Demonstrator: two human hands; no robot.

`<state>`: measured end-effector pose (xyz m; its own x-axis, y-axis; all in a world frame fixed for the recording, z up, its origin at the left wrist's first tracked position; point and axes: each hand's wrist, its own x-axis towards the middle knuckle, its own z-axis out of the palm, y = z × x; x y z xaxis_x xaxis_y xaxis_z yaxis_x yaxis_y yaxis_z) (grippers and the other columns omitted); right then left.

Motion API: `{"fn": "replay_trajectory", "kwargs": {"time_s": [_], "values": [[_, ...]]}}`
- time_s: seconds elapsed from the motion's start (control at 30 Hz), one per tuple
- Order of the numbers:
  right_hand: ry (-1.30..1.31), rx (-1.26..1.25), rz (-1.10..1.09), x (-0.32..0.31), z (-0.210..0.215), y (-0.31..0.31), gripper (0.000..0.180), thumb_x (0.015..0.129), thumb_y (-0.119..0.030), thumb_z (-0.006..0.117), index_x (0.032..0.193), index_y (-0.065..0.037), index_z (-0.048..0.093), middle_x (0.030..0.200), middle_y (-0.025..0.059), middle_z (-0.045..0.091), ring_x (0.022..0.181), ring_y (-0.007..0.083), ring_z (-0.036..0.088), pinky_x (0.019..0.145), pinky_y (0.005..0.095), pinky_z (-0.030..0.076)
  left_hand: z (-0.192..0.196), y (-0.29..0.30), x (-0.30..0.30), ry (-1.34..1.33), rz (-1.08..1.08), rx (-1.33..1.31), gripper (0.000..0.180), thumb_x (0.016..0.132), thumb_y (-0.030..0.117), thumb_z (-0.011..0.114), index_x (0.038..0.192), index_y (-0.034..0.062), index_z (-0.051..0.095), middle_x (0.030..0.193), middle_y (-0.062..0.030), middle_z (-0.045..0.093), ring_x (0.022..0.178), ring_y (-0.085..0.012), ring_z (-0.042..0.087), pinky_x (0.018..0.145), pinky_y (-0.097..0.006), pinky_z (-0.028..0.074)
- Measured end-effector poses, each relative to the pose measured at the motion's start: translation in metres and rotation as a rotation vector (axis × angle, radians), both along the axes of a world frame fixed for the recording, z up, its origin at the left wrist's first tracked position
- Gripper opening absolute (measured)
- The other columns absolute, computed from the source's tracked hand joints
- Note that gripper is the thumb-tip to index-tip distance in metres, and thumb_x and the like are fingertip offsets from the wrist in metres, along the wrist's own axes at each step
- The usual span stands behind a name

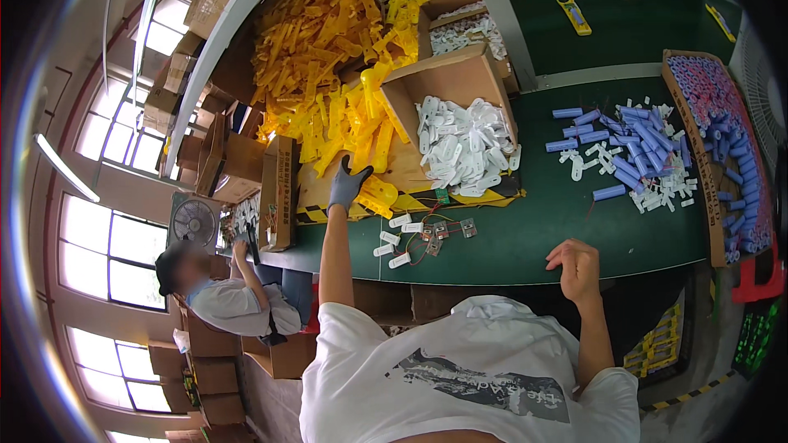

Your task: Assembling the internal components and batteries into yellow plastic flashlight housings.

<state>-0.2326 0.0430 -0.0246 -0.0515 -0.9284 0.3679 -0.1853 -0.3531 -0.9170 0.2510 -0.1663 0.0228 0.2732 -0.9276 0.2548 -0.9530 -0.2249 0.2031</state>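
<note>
My left hand (345, 186), in a grey glove, reaches to the near edge of a heap of yellow translucent plastic pieces (332, 119). Its thumb and fingers are apart, and one yellow piece (377, 194) lies right beside it; whether the fingertips touch any piece I cannot tell. My right hand (577, 269) is bare and hovers over the table's front edge, loosely bent, with nothing visible in it. Between the hands, small white cases (399, 260) wired to little circuit boards (439, 230) lie on the green table (525, 238).
A tilted cardboard box (402, 86) spills white plastic covers (468, 143). To the right lie blue cylindrical cells (644, 143) among small white parts, beside a carton (712, 221) packed with cells. A co-worker (238, 299) sits at the far left near a fan (194, 220).
</note>
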Motion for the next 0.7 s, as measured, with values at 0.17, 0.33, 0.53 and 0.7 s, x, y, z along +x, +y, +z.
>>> {"fn": "replay_trajectory", "kwargs": {"time_s": [0.17, 0.33, 0.53, 0.7], "values": [[0.081, -0.046, -0.083, 0.003, -0.001, 0.004, 0.038, 0.091, -0.009, 0.042, 0.058, -0.001, 0.059, 0.066, 0.009, 0.064, 0.058, 0.0254, 0.059, 0.056, 0.0346, 0.046, 0.032, 0.007, -0.02, 0.08, 0.001, -0.15, 0.075, 0.071, 0.028, 0.079, 0.135, 0.0086, 0.047, 0.109, -0.0172, 0.066, 0.1, -0.0324, 0.063, 0.087, -0.04, 0.048], [0.084, 0.002, -0.06, 0.004, 0.0, 0.001, 0.038, 0.092, -0.006, 0.043, 0.061, 0.001, 0.063, 0.067, 0.0116, 0.064, 0.06, 0.0241, 0.061, 0.058, 0.0331, 0.046, 0.057, 0.024, -0.026, 0.48, -0.278, -0.635, 0.075, 0.075, -0.004, 0.072, 0.142, 0.007, 0.039, 0.113, -0.0138, 0.062, 0.095, -0.0209, 0.061, 0.082, -0.03, 0.05], [0.159, 0.268, -0.041, 0.016, 0.025, -0.015, 0.024, 0.089, -0.012, 0.056, 0.071, 0.0, 0.065, 0.073, 0.0093, 0.065, 0.061, 0.0259, 0.061, 0.057, 0.0337, 0.047, 0.075, 0.07, -0.027, 1.296, -0.54, -0.876, 0.058, 0.095, 0.008, 0.054, 0.147, 0.0146, 0.028, 0.117, -0.0125, 0.057, 0.104, -0.0218, 0.056, 0.091, -0.039, 0.049], [0.327, 0.172, 0.159, 0.054, 0.032, -0.037, 0.013, 0.086, -0.015, 0.063, 0.092, -0.004, 0.066, 0.086, 0.0088, 0.065, 0.074, 0.0271, 0.063, 0.068, 0.0363, 0.05, 0.055, 0.117, -0.022, 1.786, -0.485, -0.695, 0.052, 0.097, 0.049, 0.045, 0.137, 0.0166, 0.045, 0.119, -0.0074, 0.06, 0.096, -0.0198, 0.061, 0.083, -0.037, 0.05]]}}
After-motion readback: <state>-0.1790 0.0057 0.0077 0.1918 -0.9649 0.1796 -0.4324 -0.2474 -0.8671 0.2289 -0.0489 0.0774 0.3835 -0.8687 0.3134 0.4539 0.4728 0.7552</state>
